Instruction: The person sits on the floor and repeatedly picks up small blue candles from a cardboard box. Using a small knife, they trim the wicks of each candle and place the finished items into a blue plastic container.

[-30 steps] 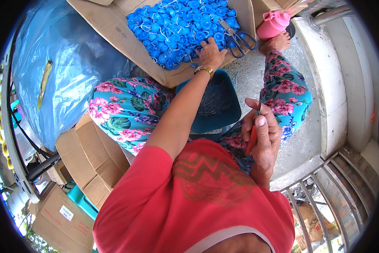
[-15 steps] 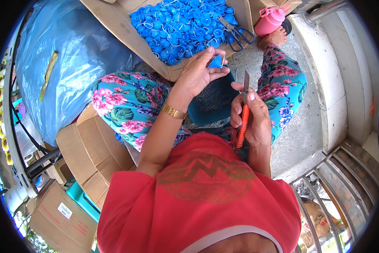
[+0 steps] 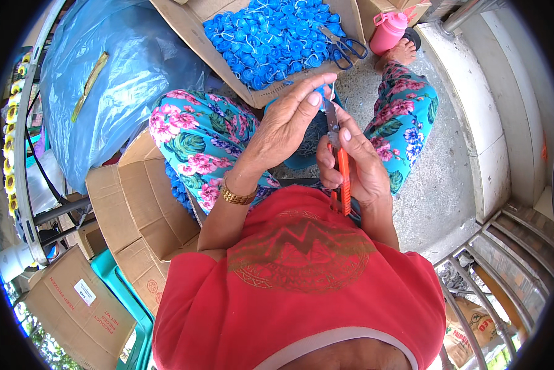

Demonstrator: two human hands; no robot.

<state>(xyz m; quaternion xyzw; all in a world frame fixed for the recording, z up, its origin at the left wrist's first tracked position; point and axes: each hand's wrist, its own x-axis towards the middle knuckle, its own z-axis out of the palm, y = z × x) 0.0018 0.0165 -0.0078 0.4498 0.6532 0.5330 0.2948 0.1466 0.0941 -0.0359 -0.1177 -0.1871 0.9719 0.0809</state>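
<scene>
On bare concrete floor, cardboard box of caps.

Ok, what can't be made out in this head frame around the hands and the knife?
- The blue cap in the left hand: mostly hidden behind its fingers.
- The blade tip of the orange utility knife in the right hand: too thin to tell whether it touches the cap.
- The teal basin on the lap: covered by both hands.
- The scissors in the cardboard box: bent near the rim.

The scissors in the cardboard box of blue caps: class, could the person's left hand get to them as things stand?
Probably yes. The scissors lie uncovered on the blue caps in the open cardboard box, and nothing stands between. But the left hand pinches a small blue piece against the right hand's orange utility knife.
</scene>
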